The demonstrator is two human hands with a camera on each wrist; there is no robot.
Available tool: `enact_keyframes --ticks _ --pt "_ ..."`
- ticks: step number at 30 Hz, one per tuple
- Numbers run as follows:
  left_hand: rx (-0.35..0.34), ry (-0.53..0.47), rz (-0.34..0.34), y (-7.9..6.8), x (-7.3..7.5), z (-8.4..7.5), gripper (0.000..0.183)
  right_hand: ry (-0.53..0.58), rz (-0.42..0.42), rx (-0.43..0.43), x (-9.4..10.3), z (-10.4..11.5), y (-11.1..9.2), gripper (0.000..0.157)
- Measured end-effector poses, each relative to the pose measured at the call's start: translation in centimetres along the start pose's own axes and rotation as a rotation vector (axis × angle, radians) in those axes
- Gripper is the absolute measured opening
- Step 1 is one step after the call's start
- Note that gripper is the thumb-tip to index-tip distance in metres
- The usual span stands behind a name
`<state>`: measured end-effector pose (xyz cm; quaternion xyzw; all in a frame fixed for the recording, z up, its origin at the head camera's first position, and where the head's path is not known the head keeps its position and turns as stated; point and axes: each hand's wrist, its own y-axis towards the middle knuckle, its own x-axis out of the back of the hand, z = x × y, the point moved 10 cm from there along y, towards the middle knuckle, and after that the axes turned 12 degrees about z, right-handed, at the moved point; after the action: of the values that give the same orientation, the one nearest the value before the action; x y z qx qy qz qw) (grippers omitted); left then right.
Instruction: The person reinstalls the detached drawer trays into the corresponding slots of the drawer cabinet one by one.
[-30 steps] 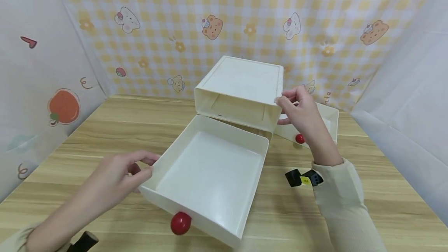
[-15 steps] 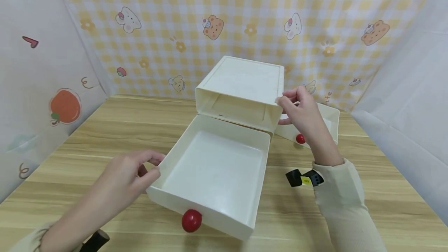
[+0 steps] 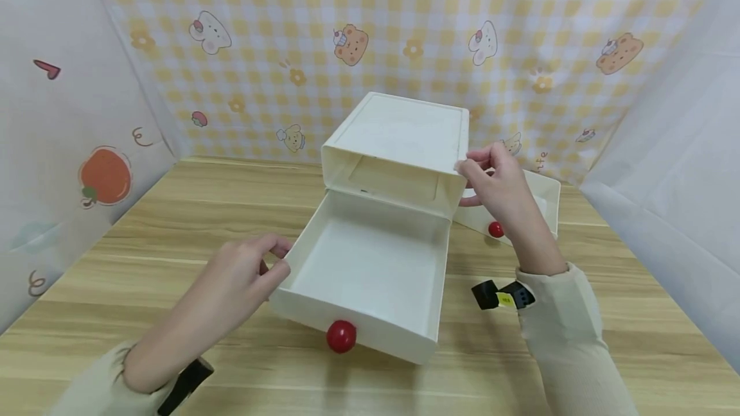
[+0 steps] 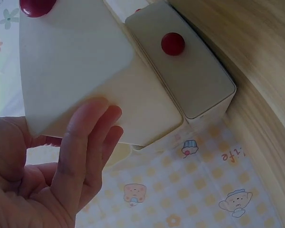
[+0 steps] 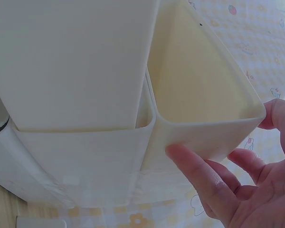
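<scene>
A white plastic drawer (image 3: 390, 332) with a round red knob (image 3: 341, 337) juts out from the middle level of a stacked white drawer cabinet (image 3: 405, 130). Its back end is inside the slot, and nothing lies in it. My left hand (image 3: 245, 281) holds the drawer's left side wall near the front corner; in the left wrist view the fingers (image 4: 83, 137) lie along that wall. At the cabinet's upper right front edge, my right hand (image 3: 494, 178) grips the top casing (image 5: 204, 130), whose slot has no drawer in it.
A second white drawer (image 3: 546, 194) with a red knob (image 3: 496, 229) rests on the wooden table (image 3: 220, 210), right of the cabinet. Below the held drawer, a bottom drawer (image 4: 194, 76) sits in its casing. A checkered cloth (image 3: 405, 31) hangs behind.
My left hand and the drawer have moved forward and to the right; the drawer has straightened, and its back end has gone into the middle slot. My right hand has stayed put.
</scene>
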<state>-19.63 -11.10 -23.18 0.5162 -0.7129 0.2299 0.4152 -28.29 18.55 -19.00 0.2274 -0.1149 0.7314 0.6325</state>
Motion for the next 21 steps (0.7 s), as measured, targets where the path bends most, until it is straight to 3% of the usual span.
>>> enact_keyframes --ticks 8,21 --pt "0.015 0.021 0.018 2.8 -0.8 0.3 0.026 -0.006 0.001 -0.008 0.0 -0.1 0.0 0.038" --pt "-0.006 -0.033 0.026 6.9 -1.2 0.9 0.024 -0.004 0.000 -0.005 0.0 0.0 0.0 0.037"
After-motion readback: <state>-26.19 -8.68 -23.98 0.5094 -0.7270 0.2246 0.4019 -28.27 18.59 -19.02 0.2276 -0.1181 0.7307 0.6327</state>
